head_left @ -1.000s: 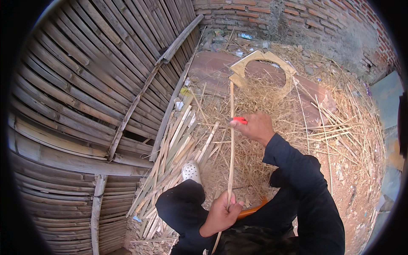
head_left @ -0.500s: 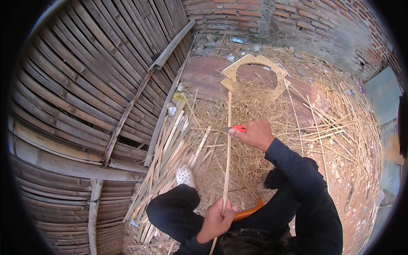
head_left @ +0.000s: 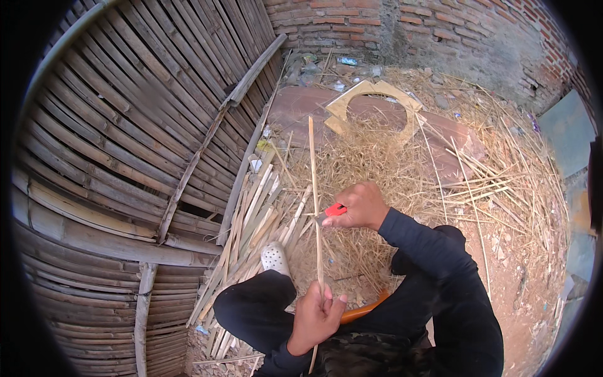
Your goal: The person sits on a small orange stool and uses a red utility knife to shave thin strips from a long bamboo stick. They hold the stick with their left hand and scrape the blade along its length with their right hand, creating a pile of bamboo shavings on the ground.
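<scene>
A long, thin bamboo strip (head_left: 313,160) rises from near my lap, leaning slightly left at its far end. My left hand (head_left: 317,317) grips it low down, with the thumb and fingers closed round it. Farther up, my right hand (head_left: 365,204) is closed on a red-handled knife (head_left: 335,210). The knife's blade meets the strip about midway along its length, and the right thumb lies close beside it. The strip's lower end runs on below the left hand toward my lap.
Split bamboo strips (head_left: 242,235) lie piled by my left foot in a white clog (head_left: 275,258). Shavings (head_left: 370,154) cover the ground ahead, around a board with a round cut-out (head_left: 339,112). A bamboo wall (head_left: 125,125) stands left, a brick wall (head_left: 333,25) behind.
My right hand and the knife have come nearer to me and a little left. The strip's far end has swung left. My left hand stays low on the strip.
</scene>
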`<move>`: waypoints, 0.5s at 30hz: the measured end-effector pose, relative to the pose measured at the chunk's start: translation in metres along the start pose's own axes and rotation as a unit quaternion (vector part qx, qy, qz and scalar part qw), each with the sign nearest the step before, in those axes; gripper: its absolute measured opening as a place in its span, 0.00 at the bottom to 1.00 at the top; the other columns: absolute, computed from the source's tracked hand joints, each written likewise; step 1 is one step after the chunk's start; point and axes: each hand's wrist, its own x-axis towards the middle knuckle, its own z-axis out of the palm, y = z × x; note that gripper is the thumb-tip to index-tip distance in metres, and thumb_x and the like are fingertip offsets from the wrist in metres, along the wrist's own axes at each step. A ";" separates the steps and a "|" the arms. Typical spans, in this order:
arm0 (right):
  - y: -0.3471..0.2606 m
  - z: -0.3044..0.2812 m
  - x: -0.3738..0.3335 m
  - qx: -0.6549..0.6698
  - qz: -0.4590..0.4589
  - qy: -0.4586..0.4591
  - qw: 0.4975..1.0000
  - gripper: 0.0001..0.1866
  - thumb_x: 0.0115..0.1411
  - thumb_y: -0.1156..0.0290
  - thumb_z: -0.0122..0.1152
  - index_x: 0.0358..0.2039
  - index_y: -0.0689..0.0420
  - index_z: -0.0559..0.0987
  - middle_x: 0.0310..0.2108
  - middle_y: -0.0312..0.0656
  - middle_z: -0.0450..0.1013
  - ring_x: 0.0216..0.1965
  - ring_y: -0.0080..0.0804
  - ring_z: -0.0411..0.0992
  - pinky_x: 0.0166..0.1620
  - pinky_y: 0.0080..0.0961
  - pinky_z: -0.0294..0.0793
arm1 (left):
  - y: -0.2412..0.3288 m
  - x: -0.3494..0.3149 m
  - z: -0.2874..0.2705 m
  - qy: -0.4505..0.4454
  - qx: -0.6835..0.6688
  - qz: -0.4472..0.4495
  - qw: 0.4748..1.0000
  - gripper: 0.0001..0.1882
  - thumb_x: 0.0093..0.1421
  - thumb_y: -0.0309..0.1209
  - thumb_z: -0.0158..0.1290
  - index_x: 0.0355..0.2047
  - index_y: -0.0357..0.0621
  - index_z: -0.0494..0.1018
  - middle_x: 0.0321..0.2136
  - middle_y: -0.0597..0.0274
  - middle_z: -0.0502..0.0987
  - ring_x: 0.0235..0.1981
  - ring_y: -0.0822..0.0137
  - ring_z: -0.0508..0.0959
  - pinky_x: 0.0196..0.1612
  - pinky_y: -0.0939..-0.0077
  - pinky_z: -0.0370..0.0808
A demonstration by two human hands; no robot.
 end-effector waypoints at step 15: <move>0.072 -0.024 0.020 -0.088 0.201 0.028 0.975 0.40 0.54 0.30 0.45 0.13 0.57 0.76 0.10 0.47 0.68 0.16 0.46 0.70 0.21 0.41 0.66 | 0.009 -0.038 0.015 -0.072 0.014 0.013 0.997 0.16 0.58 0.30 0.57 0.23 0.41 0.60 0.08 0.64 0.61 0.09 0.72 0.61 0.15 0.74 0.59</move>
